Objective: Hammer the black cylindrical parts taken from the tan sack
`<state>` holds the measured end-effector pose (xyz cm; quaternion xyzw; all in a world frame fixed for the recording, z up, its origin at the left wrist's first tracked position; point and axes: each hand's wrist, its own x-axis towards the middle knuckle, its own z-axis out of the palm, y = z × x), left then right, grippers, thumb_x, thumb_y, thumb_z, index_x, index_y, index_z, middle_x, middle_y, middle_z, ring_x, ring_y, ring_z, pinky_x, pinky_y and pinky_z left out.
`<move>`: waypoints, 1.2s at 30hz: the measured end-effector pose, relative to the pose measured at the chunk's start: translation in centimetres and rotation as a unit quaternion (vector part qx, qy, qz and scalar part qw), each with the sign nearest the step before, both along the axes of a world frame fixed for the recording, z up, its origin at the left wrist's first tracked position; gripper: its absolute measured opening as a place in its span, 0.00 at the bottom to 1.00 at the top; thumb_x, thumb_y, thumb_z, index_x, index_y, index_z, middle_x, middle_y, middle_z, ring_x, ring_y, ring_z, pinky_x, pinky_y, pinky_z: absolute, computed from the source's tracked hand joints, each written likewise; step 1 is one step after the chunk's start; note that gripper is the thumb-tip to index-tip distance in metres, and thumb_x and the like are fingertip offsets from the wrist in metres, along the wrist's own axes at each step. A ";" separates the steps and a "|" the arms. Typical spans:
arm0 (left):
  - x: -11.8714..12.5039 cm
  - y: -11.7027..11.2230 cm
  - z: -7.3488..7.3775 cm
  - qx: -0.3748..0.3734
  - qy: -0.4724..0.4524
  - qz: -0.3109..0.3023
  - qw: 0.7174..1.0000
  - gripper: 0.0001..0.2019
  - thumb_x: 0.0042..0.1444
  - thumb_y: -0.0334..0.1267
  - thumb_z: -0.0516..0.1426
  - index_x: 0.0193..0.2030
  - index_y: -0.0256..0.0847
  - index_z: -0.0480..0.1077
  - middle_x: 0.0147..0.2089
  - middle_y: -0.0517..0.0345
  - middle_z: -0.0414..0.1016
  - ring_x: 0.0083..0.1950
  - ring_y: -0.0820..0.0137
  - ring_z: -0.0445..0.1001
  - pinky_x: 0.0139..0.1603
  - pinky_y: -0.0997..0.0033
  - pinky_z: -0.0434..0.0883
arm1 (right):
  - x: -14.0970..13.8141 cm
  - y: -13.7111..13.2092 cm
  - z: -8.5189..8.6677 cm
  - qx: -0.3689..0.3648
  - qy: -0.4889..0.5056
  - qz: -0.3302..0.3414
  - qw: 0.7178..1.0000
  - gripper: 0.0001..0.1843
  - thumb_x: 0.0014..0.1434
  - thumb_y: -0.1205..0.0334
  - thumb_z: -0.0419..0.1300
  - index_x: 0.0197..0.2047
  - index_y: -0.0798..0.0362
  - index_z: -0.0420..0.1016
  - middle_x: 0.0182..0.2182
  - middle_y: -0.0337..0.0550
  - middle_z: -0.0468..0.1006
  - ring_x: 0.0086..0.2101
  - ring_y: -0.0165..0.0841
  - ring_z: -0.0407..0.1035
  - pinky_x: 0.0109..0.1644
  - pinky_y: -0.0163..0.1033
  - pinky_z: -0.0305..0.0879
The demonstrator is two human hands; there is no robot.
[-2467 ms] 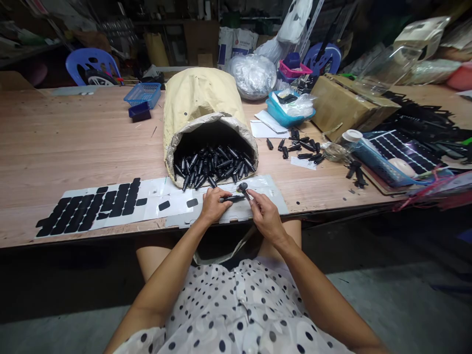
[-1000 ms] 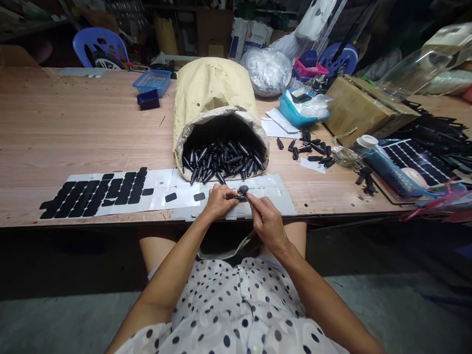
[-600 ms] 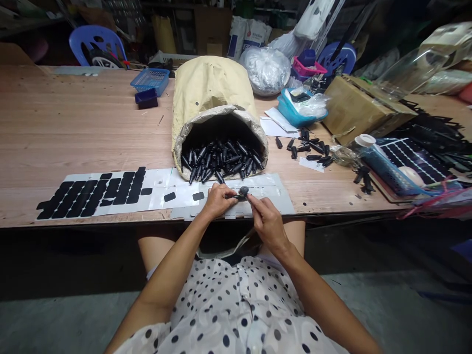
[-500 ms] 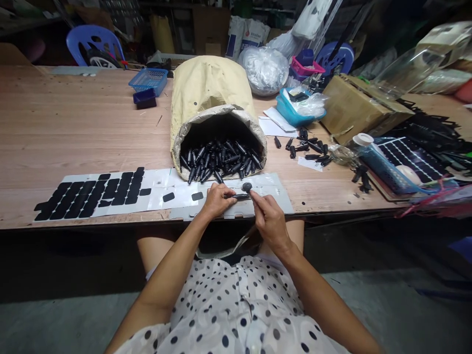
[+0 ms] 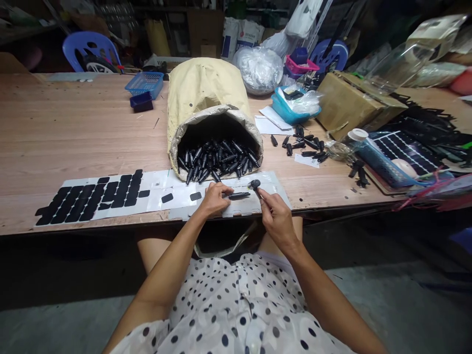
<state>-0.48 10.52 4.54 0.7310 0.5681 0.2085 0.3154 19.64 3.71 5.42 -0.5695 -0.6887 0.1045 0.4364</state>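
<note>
My left hand (image 5: 217, 197) is closed on the near end of a slim black tube-like piece (image 5: 239, 195), which lies level over the grey-white board (image 5: 271, 196). To its right, my right hand (image 5: 276, 216) grips the thin handle of a small mallet with a rounded black head (image 5: 254, 184). That head is up beside the far end of the slim piece, apart from it. Just beyond both hands, the mouth of a cream sack (image 5: 208, 88) faces me, with many glossy black pointed pieces (image 5: 217, 160) inside.
On the left, black rounded patches (image 5: 79, 199) cover a white sheet; two loose ones lie nearer my left hand. Loose black pieces (image 5: 308, 143) are scattered right of the sack. Around the table stand a blue basket (image 5: 145, 84), a teal basin (image 5: 291, 110) and a cardboard box (image 5: 350, 105).
My right hand has shifted a little right, taking the mallet head away from the slim black piece. More of that piece now shows. My left hand stays on it.
</note>
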 end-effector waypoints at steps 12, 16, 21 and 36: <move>-0.1 0.2 0.0 0.037 0.000 -0.029 0.999 0.28 0.39 0.26 0.57 0.50 0.46 0.80 0.43 0.55 0.78 0.49 0.57 0.71 0.55 0.53 0.70 | 0.6 -0.3 -1.2 -0.035 0.076 -0.023 0.996 0.19 0.66 0.60 0.52 0.54 0.48 0.80 0.42 0.48 0.82 0.44 0.38 0.75 0.50 0.45 0.73; 0.2 0.4 -0.6 0.032 -0.007 -0.026 0.999 0.21 0.46 0.28 0.60 0.48 0.45 0.80 0.42 0.55 0.79 0.48 0.59 0.72 0.55 0.56 0.70 | 0.6 -0.2 -1.4 -0.041 0.096 -0.029 0.994 0.19 0.65 0.59 0.53 0.53 0.48 0.80 0.43 0.49 0.82 0.45 0.38 0.75 0.51 0.45 0.73; -0.2 0.8 -1.0 0.031 -0.044 -0.017 0.998 0.14 0.55 0.31 0.59 0.46 0.44 0.81 0.45 0.55 0.80 0.50 0.62 0.75 0.57 0.59 0.71 | 0.7 -0.2 -1.7 -0.050 0.114 -0.037 0.992 0.19 0.65 0.58 0.53 0.53 0.49 0.80 0.44 0.49 0.82 0.46 0.38 0.75 0.52 0.46 0.73; -0.6 0.6 -1.8 0.058 -0.040 -0.009 0.997 0.13 0.57 0.31 0.59 0.47 0.45 0.80 0.42 0.56 0.77 0.48 0.63 0.73 0.56 0.60 0.71 | 0.3 0.0 -1.8 -0.045 0.107 -0.030 0.993 0.19 0.65 0.59 0.52 0.54 0.48 0.80 0.44 0.49 0.82 0.46 0.38 0.76 0.51 0.46 0.74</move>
